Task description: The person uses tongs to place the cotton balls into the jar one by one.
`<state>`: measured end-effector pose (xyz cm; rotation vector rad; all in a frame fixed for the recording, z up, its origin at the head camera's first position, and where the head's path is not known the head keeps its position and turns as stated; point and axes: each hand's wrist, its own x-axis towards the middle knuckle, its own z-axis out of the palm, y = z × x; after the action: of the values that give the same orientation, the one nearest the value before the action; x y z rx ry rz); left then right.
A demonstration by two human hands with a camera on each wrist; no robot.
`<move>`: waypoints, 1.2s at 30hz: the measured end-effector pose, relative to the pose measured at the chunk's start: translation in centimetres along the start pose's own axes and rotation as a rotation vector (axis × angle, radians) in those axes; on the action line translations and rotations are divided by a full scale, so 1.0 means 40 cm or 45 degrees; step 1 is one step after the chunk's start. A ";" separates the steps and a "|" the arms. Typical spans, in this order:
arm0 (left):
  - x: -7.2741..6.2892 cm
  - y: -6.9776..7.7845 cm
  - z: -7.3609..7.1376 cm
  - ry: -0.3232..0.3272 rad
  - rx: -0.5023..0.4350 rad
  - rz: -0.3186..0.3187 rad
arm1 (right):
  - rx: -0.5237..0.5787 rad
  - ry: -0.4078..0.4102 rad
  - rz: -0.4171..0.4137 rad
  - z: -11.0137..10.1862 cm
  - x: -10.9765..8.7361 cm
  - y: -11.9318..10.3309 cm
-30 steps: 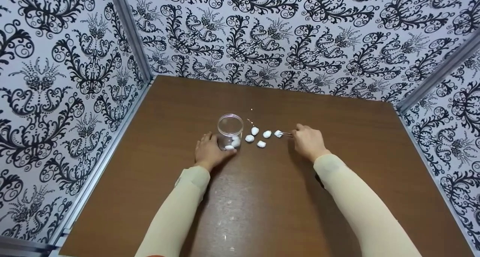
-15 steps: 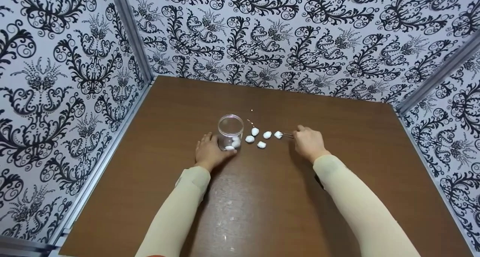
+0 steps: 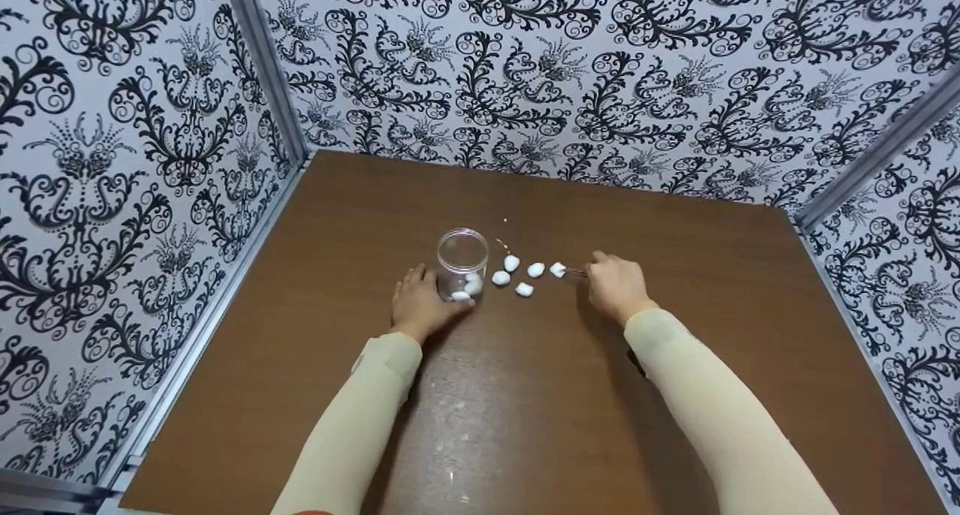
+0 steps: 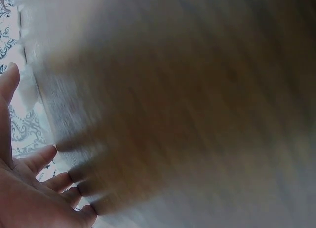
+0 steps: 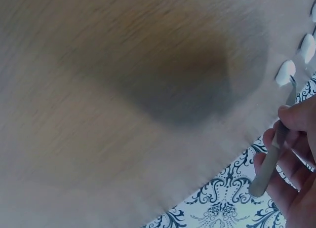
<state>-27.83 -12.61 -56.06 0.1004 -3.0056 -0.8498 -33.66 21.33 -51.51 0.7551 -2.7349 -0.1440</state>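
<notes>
In the head view my left hand (image 3: pixel 421 303) holds a clear, lidless jar (image 3: pixel 463 254) at its lower left side, thumb along the front and fingers behind. White cotton balls (image 3: pixel 460 296) lie at the bottom of the jar. My right hand (image 3: pixel 617 286) grips metal tweezers (image 3: pixel 576 272), whose tips reach a cotton ball (image 3: pixel 557 269). Seen from the right wrist, the tweezers (image 5: pixel 269 164) lie between thumb and fingers, tips against the cotton ball (image 5: pixel 286 72). The left wrist view shows the left hand (image 4: pixel 34 188) with fingers spread and fingertips low by the table.
Several more cotton balls (image 3: pixel 524 290) lie between the jar and the tweezers on the brown wooden table (image 3: pixel 510 402). Small bright specks (image 3: pixel 503 245) show behind them. Patterned panels (image 3: pixel 525 72) with metal posts (image 3: pixel 262 72) stand at the back and sides.
Almost nothing has moved. The tweezers' tips have shifted slightly at the cotton ball, and the left hand stays at the jar.
</notes>
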 end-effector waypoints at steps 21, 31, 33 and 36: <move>0.001 0.002 -0.002 0.000 -0.004 0.000 | 0.057 0.173 -0.021 -0.066 -0.013 0.013; -0.002 -0.002 -0.005 0.026 -0.001 0.019 | 0.109 0.330 -0.142 -0.127 0.030 -0.052; -0.003 -0.001 -0.005 0.031 -0.001 0.023 | 0.117 0.336 -0.161 -0.141 0.040 -0.069; -0.003 -0.001 -0.004 0.031 0.002 0.023 | 0.125 0.340 -0.183 -0.162 0.054 -0.092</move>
<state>-27.72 -12.72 -55.95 0.0833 -2.9804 -0.8379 -31.61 16.94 -45.42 0.9258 -2.4498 0.0573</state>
